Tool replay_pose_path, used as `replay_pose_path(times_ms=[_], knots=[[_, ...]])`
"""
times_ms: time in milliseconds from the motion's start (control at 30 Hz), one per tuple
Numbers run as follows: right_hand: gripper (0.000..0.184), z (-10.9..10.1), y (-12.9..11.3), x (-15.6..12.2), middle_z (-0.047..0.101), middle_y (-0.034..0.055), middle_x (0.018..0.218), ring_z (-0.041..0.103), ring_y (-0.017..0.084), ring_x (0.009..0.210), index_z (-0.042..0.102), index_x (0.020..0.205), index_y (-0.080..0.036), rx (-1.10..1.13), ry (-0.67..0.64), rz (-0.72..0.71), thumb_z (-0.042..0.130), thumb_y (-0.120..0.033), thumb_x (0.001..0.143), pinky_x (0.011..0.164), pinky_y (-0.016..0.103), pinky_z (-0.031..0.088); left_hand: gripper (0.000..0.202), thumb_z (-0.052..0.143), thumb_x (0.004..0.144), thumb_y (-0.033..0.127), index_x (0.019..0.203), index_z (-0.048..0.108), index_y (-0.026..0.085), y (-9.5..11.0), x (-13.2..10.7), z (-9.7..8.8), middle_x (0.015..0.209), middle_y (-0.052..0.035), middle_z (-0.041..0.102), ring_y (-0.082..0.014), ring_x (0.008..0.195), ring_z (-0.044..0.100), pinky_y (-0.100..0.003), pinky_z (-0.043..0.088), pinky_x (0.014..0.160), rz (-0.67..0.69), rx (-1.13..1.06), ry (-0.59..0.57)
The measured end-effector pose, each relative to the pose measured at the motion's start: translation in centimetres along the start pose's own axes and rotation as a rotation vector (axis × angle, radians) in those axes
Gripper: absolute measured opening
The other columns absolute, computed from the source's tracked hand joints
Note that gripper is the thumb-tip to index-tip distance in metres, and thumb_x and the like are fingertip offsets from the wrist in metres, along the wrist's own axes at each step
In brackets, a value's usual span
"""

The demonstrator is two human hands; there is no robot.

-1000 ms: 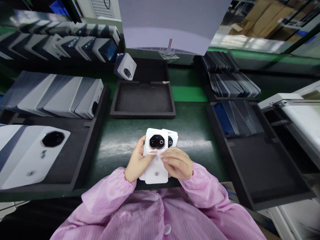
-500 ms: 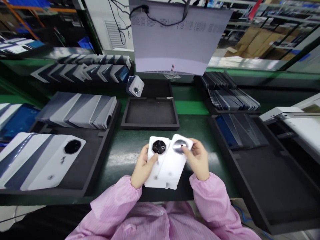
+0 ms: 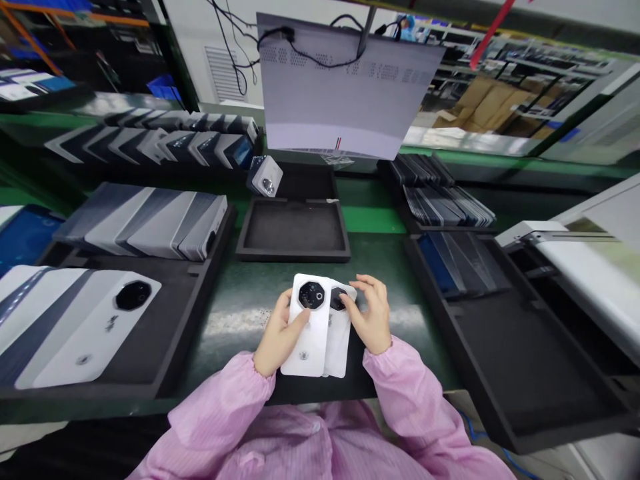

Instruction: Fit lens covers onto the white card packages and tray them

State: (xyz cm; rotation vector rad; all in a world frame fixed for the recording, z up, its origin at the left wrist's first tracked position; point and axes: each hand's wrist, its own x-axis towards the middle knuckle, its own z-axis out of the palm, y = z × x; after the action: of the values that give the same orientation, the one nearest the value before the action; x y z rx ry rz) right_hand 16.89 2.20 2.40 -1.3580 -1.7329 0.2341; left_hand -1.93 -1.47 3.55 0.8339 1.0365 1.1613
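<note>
My left hand [image 3: 278, 339] grips a stack of two white phone back covers [image 3: 310, 330], each with a dark octagonal camera ring near its top. The upper cover lies left; the lower one [image 3: 340, 333] peeks out to the right. My right hand [image 3: 371, 317] rests against the lower cover's right side, thumb by its camera ring, the other fingers spread and lifted. Both arms wear pink sleeves.
A black foam tray [image 3: 293, 230] sits just beyond my hands, a small white part [image 3: 264, 176] at its far left corner. Trays of white covers [image 3: 90, 327] lie left, dark sheets [image 3: 450, 200] and a long black tray [image 3: 515, 347] right. A grey panel [image 3: 345, 87] hangs ahead.
The right hand had pulled the second cover out to the right and tilted it; now that cover is tucked back under the first, and the right-hand fingers have opened.
</note>
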Motion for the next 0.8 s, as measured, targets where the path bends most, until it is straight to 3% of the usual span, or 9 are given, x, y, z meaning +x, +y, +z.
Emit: replay_pose_path(times_ms=[133,267,433,800], knots=[[0.017,-0.1,-1.0,-0.3,0.059,0.0086,0.108,0.056,0.025,0.104,0.061,0.094,-0.023,0.239,-0.087,-0.012,0.068,-0.028,0.079,0.091,0.045,0.047,0.038,0.056,0.086,0.031,0.12,0.044,0.021,-0.7,-0.5,0.3,0.099,-0.0051,0.066,-0.0169,0.079,0.065,-0.027,0.051,0.068,0.041,0.232,-0.109],[0.016,0.5,-0.9,-0.6,0.059,0.0078,0.109,0.056,0.024,0.105,0.061,0.091,-0.023,0.367,-0.206,0.12,0.069,-0.027,0.077,0.086,0.042,0.047,0.036,0.05,0.089,0.031,0.123,0.043,0.023,-1.0,-1.0,0.4,0.08,-0.0004,0.064,-0.013,0.06,0.058,-0.023,0.045,0.055,0.076,0.441,-0.154],[0.012,0.7,-0.3,-0.6,0.059,0.0067,0.105,0.057,0.023,0.103,0.061,0.084,-0.022,0.51,-0.231,0.218,0.07,-0.023,0.075,0.087,0.04,0.046,0.038,0.047,0.089,0.031,0.125,0.043,0.021,-0.9,-1.2,0.5,0.072,0.0015,0.061,-0.0077,0.038,0.041,-0.021,0.034,0.042,0.086,0.657,-0.151],[0.006,0.4,-0.6,-0.5,0.06,0.0061,0.102,0.058,0.022,0.099,0.061,0.079,-0.022,0.52,-0.245,0.24,0.068,-0.021,0.078,0.086,0.04,0.046,0.04,0.046,0.089,0.032,0.126,0.042,0.02,-0.7,-1.3,0.6,0.065,0.0031,0.056,-0.0093,0.039,0.044,-0.022,0.038,0.042,0.082,0.676,-0.151]])
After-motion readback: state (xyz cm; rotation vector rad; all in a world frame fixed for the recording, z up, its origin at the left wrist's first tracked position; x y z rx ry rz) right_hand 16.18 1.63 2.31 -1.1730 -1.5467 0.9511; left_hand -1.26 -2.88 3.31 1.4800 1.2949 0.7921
